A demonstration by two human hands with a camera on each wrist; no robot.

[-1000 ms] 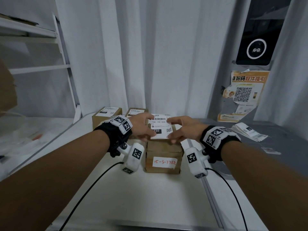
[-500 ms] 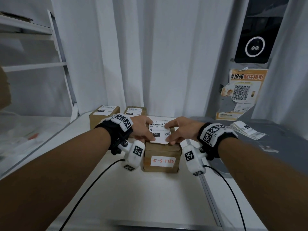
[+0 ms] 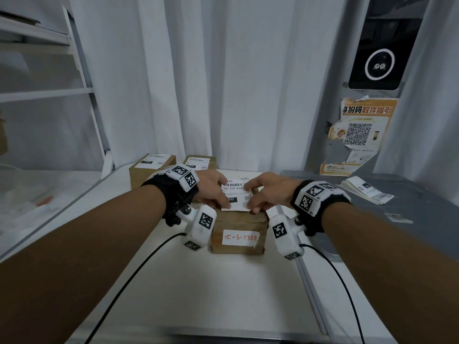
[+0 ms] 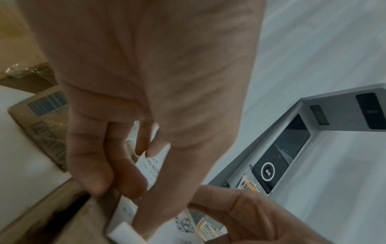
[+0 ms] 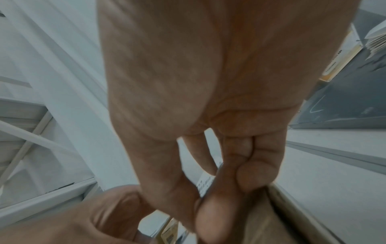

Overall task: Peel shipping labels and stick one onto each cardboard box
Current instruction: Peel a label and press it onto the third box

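the shipping label (image 3: 237,196) is a thin white sheet with a barcode, held over the top of the near cardboard box (image 3: 239,230) in the middle of the white table (image 3: 223,289); its near edge seems to touch the box top, but i cannot tell if it is stuck already. it looks very light and floppy, and its glue side will probably catch at first contact, so it is best held by the side edges and laid down flat. the left hand (image 3: 211,188) pinches the left edge between thumb and fingers, the right hand (image 3: 269,191) pinches the right edge. the box looks stiff and should not slide easily. two labelled boxes (image 3: 151,167) stand at the far left. a label stack (image 3: 365,192) lies at the right, well apart.
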